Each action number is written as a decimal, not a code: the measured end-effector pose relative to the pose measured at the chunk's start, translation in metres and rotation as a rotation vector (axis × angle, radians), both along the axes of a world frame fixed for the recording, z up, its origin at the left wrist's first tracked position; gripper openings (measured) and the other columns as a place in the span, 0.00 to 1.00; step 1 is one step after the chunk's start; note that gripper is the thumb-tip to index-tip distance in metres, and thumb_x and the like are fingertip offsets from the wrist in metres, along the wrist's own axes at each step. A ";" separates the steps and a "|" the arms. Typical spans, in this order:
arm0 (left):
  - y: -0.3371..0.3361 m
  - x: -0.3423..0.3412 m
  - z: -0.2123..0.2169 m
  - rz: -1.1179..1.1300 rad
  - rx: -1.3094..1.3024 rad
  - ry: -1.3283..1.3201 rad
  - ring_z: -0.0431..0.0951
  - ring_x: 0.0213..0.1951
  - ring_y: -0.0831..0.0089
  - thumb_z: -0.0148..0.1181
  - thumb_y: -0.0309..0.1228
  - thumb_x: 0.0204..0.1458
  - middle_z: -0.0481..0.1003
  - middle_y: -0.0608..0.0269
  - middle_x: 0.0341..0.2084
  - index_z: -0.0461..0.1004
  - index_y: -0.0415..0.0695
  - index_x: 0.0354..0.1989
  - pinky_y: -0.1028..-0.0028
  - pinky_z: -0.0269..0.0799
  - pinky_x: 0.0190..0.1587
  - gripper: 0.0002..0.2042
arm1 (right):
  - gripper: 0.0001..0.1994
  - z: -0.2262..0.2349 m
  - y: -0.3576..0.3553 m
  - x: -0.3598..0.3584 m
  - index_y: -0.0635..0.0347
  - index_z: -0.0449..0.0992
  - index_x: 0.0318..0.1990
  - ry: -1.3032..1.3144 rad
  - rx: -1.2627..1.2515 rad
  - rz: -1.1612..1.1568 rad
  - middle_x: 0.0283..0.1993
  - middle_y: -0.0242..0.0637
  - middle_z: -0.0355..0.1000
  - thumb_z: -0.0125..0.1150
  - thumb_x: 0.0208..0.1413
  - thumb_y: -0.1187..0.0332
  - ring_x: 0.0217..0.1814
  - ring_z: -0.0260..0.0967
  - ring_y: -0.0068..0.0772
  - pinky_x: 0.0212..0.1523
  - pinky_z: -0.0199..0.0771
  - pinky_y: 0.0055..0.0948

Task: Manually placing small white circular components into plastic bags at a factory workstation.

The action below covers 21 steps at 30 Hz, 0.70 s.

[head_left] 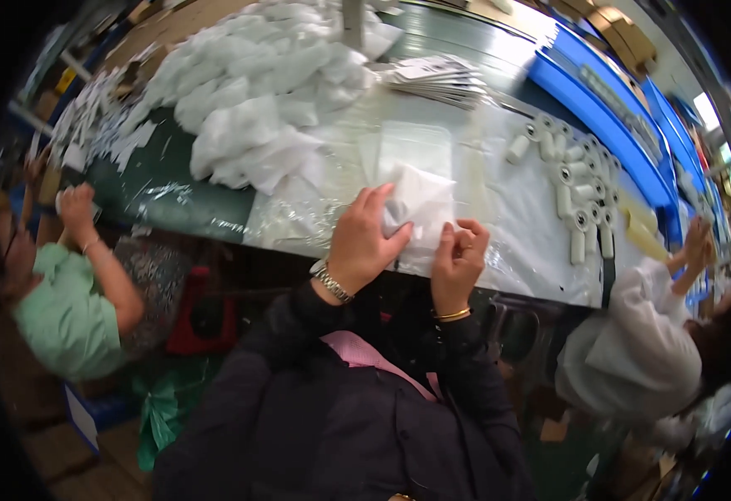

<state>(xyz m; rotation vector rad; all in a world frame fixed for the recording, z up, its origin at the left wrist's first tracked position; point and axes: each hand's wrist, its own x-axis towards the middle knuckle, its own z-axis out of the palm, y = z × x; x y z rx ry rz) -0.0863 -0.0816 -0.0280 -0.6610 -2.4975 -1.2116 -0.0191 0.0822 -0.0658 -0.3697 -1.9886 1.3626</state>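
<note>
Pressing flat on a small white folded cloth packet [420, 204], the left hand [364, 242] lies open at the green tabletop [173, 196] edge; the right hand [459, 259] seems to pinch the packet's lower corner, beside white rolls [578, 196].

My head camera, looking down

It sits close above my hands, facing the table [173, 200] ahead; fisheye bends the edges.
</note>
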 end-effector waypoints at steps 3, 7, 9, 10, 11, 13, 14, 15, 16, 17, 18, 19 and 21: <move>-0.016 -0.002 0.000 -0.003 0.126 -0.086 0.82 0.47 0.57 0.74 0.35 0.59 0.79 0.52 0.49 0.74 0.38 0.62 0.61 0.78 0.49 0.26 | 0.06 0.003 -0.003 0.005 0.63 0.74 0.45 -0.042 -0.082 0.042 0.28 0.32 0.69 0.66 0.68 0.74 0.27 0.62 0.23 0.32 0.64 0.29; -0.060 -0.012 0.003 0.038 0.719 -0.476 0.76 0.43 0.76 0.71 0.30 0.62 0.75 0.68 0.50 0.72 0.42 0.65 0.76 0.75 0.45 0.24 | 0.06 0.005 -0.007 0.007 0.63 0.74 0.46 -0.029 -0.105 0.027 0.27 0.30 0.67 0.66 0.69 0.74 0.26 0.60 0.20 0.31 0.63 0.26; -0.080 -0.017 0.006 0.073 0.885 -0.169 0.72 0.54 0.76 0.69 0.26 0.64 0.71 0.66 0.57 0.69 0.44 0.68 0.75 0.75 0.53 0.25 | 0.05 0.009 -0.003 0.010 0.62 0.75 0.43 -0.020 -0.093 -0.042 0.29 0.32 0.70 0.66 0.68 0.74 0.28 0.63 0.24 0.31 0.64 0.28; -0.105 -0.028 -0.005 0.224 0.758 -0.104 0.69 0.62 0.70 0.70 0.27 0.65 0.69 0.62 0.63 0.66 0.43 0.70 0.70 0.72 0.63 0.28 | 0.04 -0.005 0.001 0.006 0.62 0.74 0.43 0.063 0.049 -0.044 0.32 0.29 0.70 0.65 0.69 0.75 0.28 0.60 0.18 0.30 0.62 0.24; -0.134 -0.035 -0.014 0.385 0.557 0.076 0.67 0.68 0.64 0.68 0.29 0.66 0.67 0.56 0.68 0.64 0.39 0.71 0.65 0.67 0.69 0.28 | 0.04 -0.019 0.005 0.001 0.62 0.74 0.42 0.127 0.183 -0.049 0.34 0.27 0.69 0.63 0.71 0.75 0.28 0.57 0.12 0.29 0.59 0.20; -0.201 -0.056 -0.043 0.559 0.488 0.166 0.70 0.68 0.57 0.66 0.32 0.68 0.68 0.44 0.69 0.63 0.33 0.71 0.58 0.67 0.70 0.28 | 0.07 -0.013 -0.005 -0.002 0.63 0.75 0.37 0.073 0.152 -0.076 0.39 0.32 0.73 0.67 0.67 0.75 0.28 0.61 0.18 0.30 0.63 0.25; -0.222 -0.056 -0.036 0.663 0.333 0.199 0.74 0.65 0.53 0.68 0.35 0.67 0.73 0.41 0.64 0.65 0.32 0.69 0.56 0.68 0.70 0.29 | 0.06 -0.013 -0.005 -0.005 0.63 0.76 0.37 0.118 0.224 -0.100 0.40 0.34 0.74 0.69 0.65 0.75 0.27 0.62 0.22 0.30 0.64 0.28; -0.252 -0.070 -0.051 0.817 0.166 0.272 0.77 0.61 0.49 0.70 0.38 0.65 0.76 0.39 0.61 0.69 0.31 0.66 0.55 0.71 0.67 0.29 | 0.07 -0.012 -0.002 -0.007 0.62 0.76 0.37 0.156 0.299 -0.125 0.40 0.37 0.76 0.71 0.64 0.75 0.27 0.63 0.27 0.30 0.66 0.30; -0.286 -0.074 -0.062 0.891 0.019 0.348 0.79 0.58 0.46 0.71 0.42 0.64 0.77 0.38 0.59 0.71 0.32 0.63 0.55 0.74 0.63 0.29 | 0.06 -0.007 -0.008 -0.007 0.61 0.77 0.37 0.125 0.247 -0.123 0.38 0.37 0.76 0.71 0.62 0.75 0.27 0.65 0.31 0.31 0.67 0.33; -0.304 -0.077 -0.070 0.949 -0.045 0.269 0.80 0.57 0.45 0.71 0.44 0.64 0.78 0.39 0.58 0.72 0.32 0.63 0.54 0.75 0.62 0.29 | 0.06 0.001 -0.011 -0.006 0.60 0.78 0.37 0.096 0.196 -0.125 0.36 0.37 0.77 0.72 0.61 0.75 0.28 0.66 0.35 0.33 0.69 0.36; -0.311 -0.086 -0.072 0.991 -0.113 0.191 0.81 0.56 0.43 0.70 0.46 0.64 0.78 0.39 0.57 0.73 0.33 0.63 0.53 0.76 0.61 0.30 | 0.05 0.005 -0.007 -0.004 0.58 0.78 0.37 0.107 0.208 -0.119 0.32 0.35 0.75 0.71 0.61 0.75 0.28 0.67 0.36 0.35 0.70 0.37; -0.313 -0.094 -0.075 0.977 -0.148 0.184 0.81 0.56 0.43 0.70 0.48 0.64 0.79 0.39 0.56 0.73 0.34 0.63 0.53 0.76 0.60 0.31 | 0.05 0.010 -0.002 -0.002 0.56 0.79 0.37 0.117 0.223 -0.107 0.28 0.33 0.74 0.71 0.60 0.76 0.29 0.69 0.36 0.38 0.71 0.38; -0.289 -0.111 -0.070 0.958 -0.190 0.117 0.81 0.56 0.42 0.70 0.51 0.63 0.79 0.39 0.57 0.73 0.35 0.62 0.52 0.76 0.60 0.32 | 0.05 0.012 0.005 0.003 0.55 0.79 0.38 0.102 0.190 -0.132 0.22 0.29 0.70 0.70 0.60 0.76 0.29 0.71 0.37 0.43 0.71 0.38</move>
